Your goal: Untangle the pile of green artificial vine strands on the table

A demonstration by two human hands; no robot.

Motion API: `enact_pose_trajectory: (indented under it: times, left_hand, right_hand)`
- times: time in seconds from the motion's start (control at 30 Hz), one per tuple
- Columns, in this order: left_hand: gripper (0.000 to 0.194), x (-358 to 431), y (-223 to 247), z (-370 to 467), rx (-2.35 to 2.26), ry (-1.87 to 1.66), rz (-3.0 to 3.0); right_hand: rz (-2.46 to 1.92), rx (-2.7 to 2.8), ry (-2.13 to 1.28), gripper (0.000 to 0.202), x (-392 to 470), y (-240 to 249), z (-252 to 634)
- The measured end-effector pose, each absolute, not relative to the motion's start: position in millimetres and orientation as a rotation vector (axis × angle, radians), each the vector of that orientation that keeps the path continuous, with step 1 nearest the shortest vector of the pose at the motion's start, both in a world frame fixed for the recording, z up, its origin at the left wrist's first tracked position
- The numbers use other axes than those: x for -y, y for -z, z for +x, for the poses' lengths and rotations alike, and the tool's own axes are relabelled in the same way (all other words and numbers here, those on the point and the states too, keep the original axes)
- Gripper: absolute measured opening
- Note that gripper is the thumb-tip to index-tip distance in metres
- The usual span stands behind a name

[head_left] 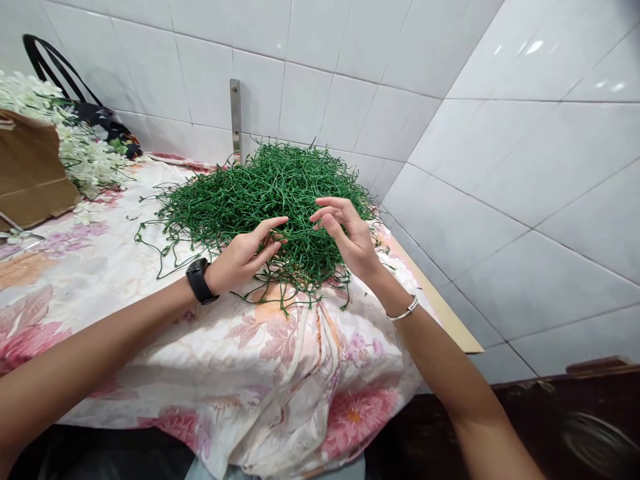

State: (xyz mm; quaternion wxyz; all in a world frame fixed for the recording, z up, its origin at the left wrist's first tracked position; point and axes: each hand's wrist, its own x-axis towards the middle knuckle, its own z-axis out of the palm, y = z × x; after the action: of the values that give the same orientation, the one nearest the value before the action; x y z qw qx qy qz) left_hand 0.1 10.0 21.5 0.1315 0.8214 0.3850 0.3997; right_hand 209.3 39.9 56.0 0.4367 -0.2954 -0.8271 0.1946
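Note:
A large tangled heap of thin green plastic flower stems [260, 190] lies on a floral cloth [210, 360]. My left hand [245, 257], with a black watch on its wrist, is at the front of the heap, its fingers stretched out and apart. Facing it from the right is my right hand [350, 240], a light bracelet on the wrist; its fingers are loosely bent and spread. Green stems show in the gap between both hands, but I see none gripped. Some loose stems hang toward the front of the cloth.
At the left, white artificial flowers [90, 157] lie beside a brown cardboard box [30, 173] and a dark bag with black handles [107, 123]. White tiled walls stand behind and to the right. A metal strip [235, 113] is fixed to the back wall.

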Motion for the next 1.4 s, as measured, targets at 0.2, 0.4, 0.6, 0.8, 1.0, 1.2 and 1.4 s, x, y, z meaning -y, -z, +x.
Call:
enact_pose_trajectory:
  times: [0.2, 0.4, 0.6, 0.8, 1.0, 1.2, 1.4]
  left_hand:
    - [0.047, -13.6, -19.7, -1.4, -1.043, -1.224, 2.233]
    - [0.05, -15.1, -24.7, -3.0, -0.802, -1.248, 1.861]
    - [0.035, -13.6, -30.9, -3.9, -0.626, -1.167, 1.66]
    - [0.029, -15.3, -30.0, -5.0, -0.634, -1.16, 1.699]
    - [0.016, -12.8, -21.9, -3.9, -1.107, -1.561, 2.241]
    - [0.012, -7.2, -15.7, 5.4, -1.314, -1.749, 2.737]
    - [0.018, -1.8, -14.7, 12.3, -1.217, -1.625, 2.701]
  right_hand:
    - [-0.743, 2.226, -0.449, 0.03, -40.3, -50.1, 205.4]
    - [-0.706, 2.172, -0.408, 0.017, -44.3, -44.4, 206.3]
    - [-0.668, 2.009, -0.144, 0.012, -41.0, -44.3, 206.5]
    - [-0.632, 2.001, -0.056, 0.012, -42.0, -44.0, 204.9]
    - [-0.573, 2.051, 0.084, 0.03, -33.0, -47.1, 200.4]
    - [-0.488, 2.175, 0.171, 0.01, -21.6, -42.6, 192.0]
    - [-0.554, 2.23, 0.159, 0.006, -24.9, -33.3, 186.0]
